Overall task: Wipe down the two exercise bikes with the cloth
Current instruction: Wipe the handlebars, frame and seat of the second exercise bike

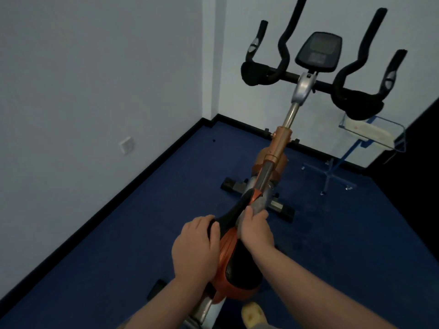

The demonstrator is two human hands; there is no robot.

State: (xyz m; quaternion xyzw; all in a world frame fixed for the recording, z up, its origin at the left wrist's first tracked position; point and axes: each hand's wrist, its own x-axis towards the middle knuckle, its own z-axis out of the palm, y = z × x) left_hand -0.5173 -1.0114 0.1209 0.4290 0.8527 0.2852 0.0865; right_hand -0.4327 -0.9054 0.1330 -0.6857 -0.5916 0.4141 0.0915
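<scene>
Grey cloth (257, 206) under right hand (255, 230), on saddle (234, 236)

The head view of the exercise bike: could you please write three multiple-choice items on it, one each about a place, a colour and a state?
1. Where is the grey cloth?
A. on the handlebars
B. at the saddle's nose, under the right hand
C. on the floor

2. What colours is the saddle?
A. black and orange
B. white and blue
C. green

3. What is the left hand doing?
A. hanging free
B. pressing the console
C. gripping the saddle's left side

Answers:
B, the right hand holds the cloth against the saddle's front end.
A, black top with orange panels.
C, its fingers curl over the saddle's edge.
</scene>
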